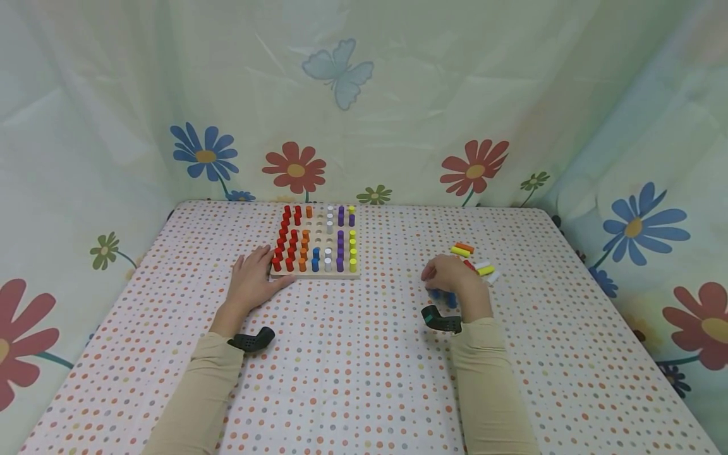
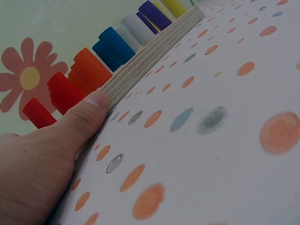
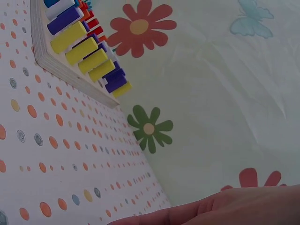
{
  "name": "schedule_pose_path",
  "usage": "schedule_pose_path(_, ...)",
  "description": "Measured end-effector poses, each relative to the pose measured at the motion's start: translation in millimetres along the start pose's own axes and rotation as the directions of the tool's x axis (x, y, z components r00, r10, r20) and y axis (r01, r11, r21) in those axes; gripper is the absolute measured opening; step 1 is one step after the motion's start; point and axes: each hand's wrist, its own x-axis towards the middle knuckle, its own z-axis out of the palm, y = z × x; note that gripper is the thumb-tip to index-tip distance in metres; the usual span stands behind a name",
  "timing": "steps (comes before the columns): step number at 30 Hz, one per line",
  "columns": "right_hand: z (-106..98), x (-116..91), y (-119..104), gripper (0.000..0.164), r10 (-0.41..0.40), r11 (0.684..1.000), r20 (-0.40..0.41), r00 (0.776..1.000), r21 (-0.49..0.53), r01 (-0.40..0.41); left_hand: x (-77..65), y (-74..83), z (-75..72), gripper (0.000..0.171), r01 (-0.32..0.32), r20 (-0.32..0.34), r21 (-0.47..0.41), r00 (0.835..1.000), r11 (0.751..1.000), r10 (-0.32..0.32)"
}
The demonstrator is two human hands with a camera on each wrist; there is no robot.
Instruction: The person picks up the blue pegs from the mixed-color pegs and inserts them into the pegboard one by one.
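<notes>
Against the pegboard edge [image 1: 318, 276] spreads the left hand [image 1: 250, 281]; across wide cloth [image 1: 387, 259], the right hand [image 1: 457, 281] curls (hold unclear).

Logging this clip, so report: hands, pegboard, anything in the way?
Left hand against pegboard, near-left corner. Right hand at blue pegs, grip hidden. Pegboard partly filled. No obstruction visible between right hand and pegboard.

- Pale blue butterfly print [image 1: 339, 72] on a glossy cream sheet [image 1: 409, 38]
- Blue-petalled flower print [image 1: 205, 155], below the butterfly, well to its left
- Red-petalled, orange-centred flower print [image 1: 295, 170], below the butterfly, slightly left
- Small green flower print [image 1: 374, 195], below the butterfly, slightly right
- White, multicoloured-dotted table covering [image 1: 364, 379], far below the butterfly
</notes>
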Motion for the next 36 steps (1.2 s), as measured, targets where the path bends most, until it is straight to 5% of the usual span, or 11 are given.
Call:
schedule_pose_path(18,3.3,4.7,-9.1,0.016,-0.142,0.989,-0.032,0.989,0.039,0.143,0.0,-2.5,0.8,0.104,-0.005,-0.010,0.006,1.000,1.000,0.005)
schedule_pose_path(36,13.8,9.1,-31.4,0.013,-0.201,0.976,-0.163,0.966,0.046,0.211,-0.5,-3.2,5.9,0.103,-0.015,-0.029,0.016,0.999,1.000,0.015)
